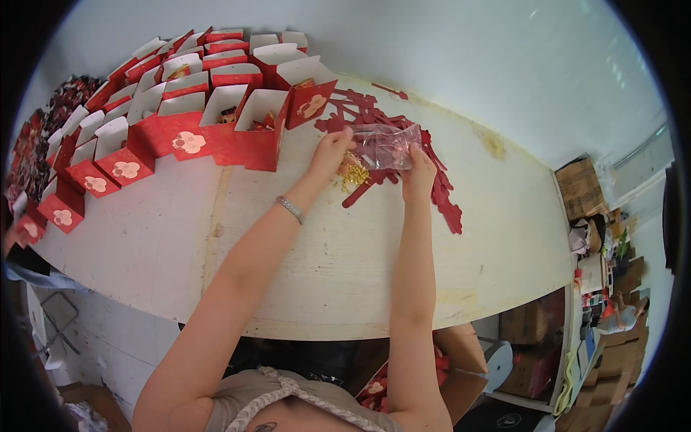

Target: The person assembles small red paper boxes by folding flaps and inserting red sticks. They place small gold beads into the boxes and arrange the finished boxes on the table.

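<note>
A clear plastic bag [386, 153] is stretched between my two hands above the table. My left hand [332, 153] pinches its left end, and my right hand [419, 171] is closed on its right end. Just below my left fingers lies a small heap of gold bits [354, 175], which could be fasteners or bells; they are too small to tell. Flat dark red strips with shaped ends [448, 205] are spread behind and beside the bag, and some show through it. A silvery bracelet [290, 209] circles my left wrist.
Rows of open red boxes [188, 129] with white insides crowd the table's left and back; some hold small items. Farther left is a dark red pile [70, 101]. Another person's hand [13, 236] shows at the left rim. Below the table's front edge stands a carton [461, 360] with red pieces.
</note>
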The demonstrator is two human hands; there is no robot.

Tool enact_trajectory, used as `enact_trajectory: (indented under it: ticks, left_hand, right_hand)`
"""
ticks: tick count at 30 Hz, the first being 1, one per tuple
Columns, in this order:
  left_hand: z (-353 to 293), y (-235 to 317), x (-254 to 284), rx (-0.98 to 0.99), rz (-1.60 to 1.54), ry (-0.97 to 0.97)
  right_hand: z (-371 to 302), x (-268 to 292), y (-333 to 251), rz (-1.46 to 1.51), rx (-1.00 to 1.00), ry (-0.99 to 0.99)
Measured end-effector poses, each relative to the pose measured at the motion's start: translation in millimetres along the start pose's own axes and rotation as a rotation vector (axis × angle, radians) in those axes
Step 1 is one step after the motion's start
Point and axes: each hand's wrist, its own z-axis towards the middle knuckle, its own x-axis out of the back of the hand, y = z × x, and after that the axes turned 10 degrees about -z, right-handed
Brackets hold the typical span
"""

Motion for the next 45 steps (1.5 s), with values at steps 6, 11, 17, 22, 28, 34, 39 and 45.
enact_trajectory:
  ticks: [6, 11, 17, 22, 28, 34, 39, 45]
  left_hand:
    - [10.6, 7.3, 8.2, 0.071, -0.09, -0.06]
    - [16.4, -6.2, 8.6, -0.12, 0.008, 0.075]
    - [22.7, 7.1, 23.0, -0.165, 0.083, 0.084]
    - [1.1, 12.0, -5.4, 0.036, -0.122, -0.143]
    - [11.4, -0.4, 3.3, -0.086, 0.217, -0.056]
    - [1.7, -6.1, 1.5, -0.275, 0.39, 0.022]
    - [-17.4, 1.7, -21.2, -0.27, 0.399, -0.193]
    - [-16.2, 6.0, -10.9, -0.154, 0.621, -0.244]
  right_hand:
    - [2.3, -1.4, -6.6, -0.052, 0.001, -0.013]
    - [4.8, -0.5, -2.3, -0.187, 0.084, 0.027]
    - [2.3, 4.2, -23.8, -0.146, 0.116, 0.17]
    - [0.6, 8.6, -17.1, -0.046, 0.059, 0.143]
    - [2.9, 5.7, -15.1, -0.012, 0.058, 0.092]
    - [3.7, 11.5, -22.5, 0.026, 0.036, 0.233]
    - [3.4, 9.7, -20.2, 0.231, 0.022, 0.159]
    - [0.5, 0.5, -17.2, 0.255, 0.016, 0.241]
